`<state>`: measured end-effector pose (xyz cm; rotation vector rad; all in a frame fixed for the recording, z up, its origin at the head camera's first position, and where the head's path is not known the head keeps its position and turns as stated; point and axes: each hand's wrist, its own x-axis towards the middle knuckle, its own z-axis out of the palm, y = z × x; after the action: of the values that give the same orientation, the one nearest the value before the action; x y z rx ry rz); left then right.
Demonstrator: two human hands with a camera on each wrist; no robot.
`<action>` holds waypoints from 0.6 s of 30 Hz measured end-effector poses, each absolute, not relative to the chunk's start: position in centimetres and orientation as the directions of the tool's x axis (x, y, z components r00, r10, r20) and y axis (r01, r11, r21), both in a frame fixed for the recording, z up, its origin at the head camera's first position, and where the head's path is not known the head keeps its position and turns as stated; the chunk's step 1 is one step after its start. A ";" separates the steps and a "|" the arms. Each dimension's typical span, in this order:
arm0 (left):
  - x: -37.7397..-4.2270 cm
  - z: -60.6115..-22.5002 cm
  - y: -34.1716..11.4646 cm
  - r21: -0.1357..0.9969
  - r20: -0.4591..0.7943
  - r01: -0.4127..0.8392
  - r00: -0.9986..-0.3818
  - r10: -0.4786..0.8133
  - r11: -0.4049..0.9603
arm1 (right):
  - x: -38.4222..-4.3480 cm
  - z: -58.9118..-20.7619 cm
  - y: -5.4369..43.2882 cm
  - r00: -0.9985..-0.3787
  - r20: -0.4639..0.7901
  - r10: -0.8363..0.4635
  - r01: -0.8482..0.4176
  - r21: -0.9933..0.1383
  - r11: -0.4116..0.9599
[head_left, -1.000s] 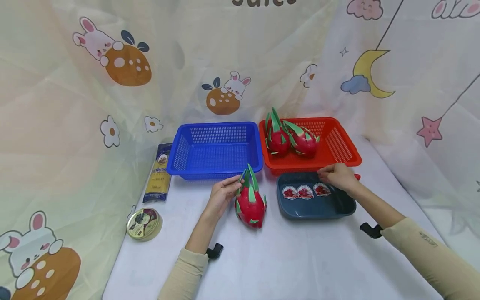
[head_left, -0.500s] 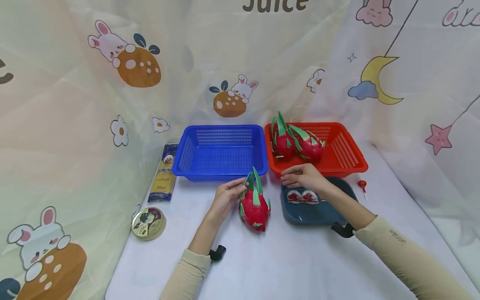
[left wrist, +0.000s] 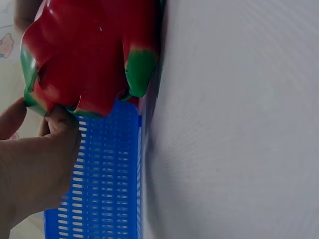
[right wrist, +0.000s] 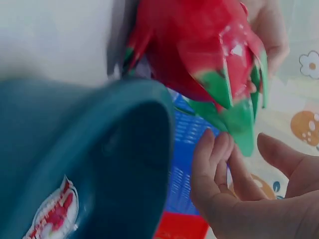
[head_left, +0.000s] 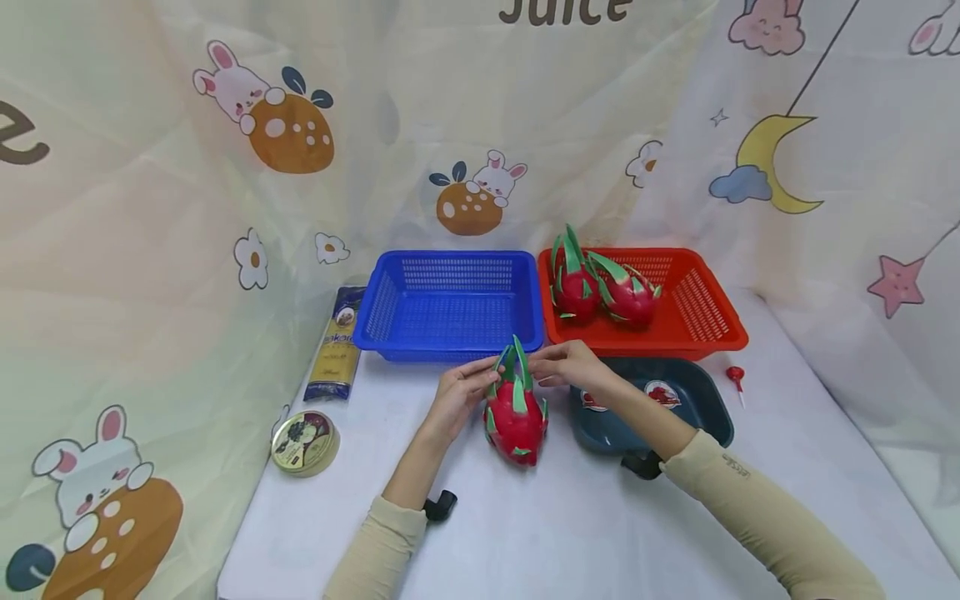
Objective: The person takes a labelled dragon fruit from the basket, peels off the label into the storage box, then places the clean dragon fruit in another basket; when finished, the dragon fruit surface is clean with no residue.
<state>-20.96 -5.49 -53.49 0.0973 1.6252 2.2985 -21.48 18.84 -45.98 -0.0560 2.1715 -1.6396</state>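
A red dragon fruit (head_left: 517, 425) with green leaves is over the white table, its leaves pointing to the back. My left hand (head_left: 459, 398) pinches it at the leafy end; in the left wrist view, thumb and fingers (left wrist: 62, 119) meet the green tips. My right hand (head_left: 570, 365) is on the opposite side of the leaves. The right wrist view has its thumb and fingers (right wrist: 202, 159) apart, either side of a leaf tip (right wrist: 244, 142). Under the right forearm lies a dark blue-grey tray (head_left: 705, 404) with dragon fruit stickers (head_left: 663, 394) in it.
A blue basket (head_left: 450, 346) stands behind the left hand. Beside it, a red basket (head_left: 697, 312) holds two dragon fruits (head_left: 630, 300). A lollipop (head_left: 736, 379) lies right of the tray. At the left are a pasta packet (head_left: 334, 350) and a round tin (head_left: 305, 443).
My right hand has moved left from over the tray to the dragon fruit's leaves, uncovering the lollipop. The left hand keeps its hold on the fruit. The head view has shifted slightly.
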 end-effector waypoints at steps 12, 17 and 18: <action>-21.0 -53.6 -5.4 0.937 -0.106 -0.187 -0.957 0.270 -0.294 | -20.8 -47.6 17.4 -0.909 -0.275 -0.314 0.249 -0.961 0.120; -21.1 -53.5 -5.6 0.952 -0.064 -0.136 -0.965 0.256 -0.275 | -20.6 -47.1 16.4 -0.914 -0.236 -0.330 0.226 -0.972 0.068; -21.1 -53.4 -5.6 0.950 -0.055 -0.127 -0.967 0.248 -0.286 | -20.5 -46.8 16.3 -0.918 -0.229 -0.325 0.225 -0.973 0.050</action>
<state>-21.11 -5.61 -53.41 0.1512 1.7143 2.3420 -20.53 16.27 -46.78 -0.1006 1.9469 -1.9242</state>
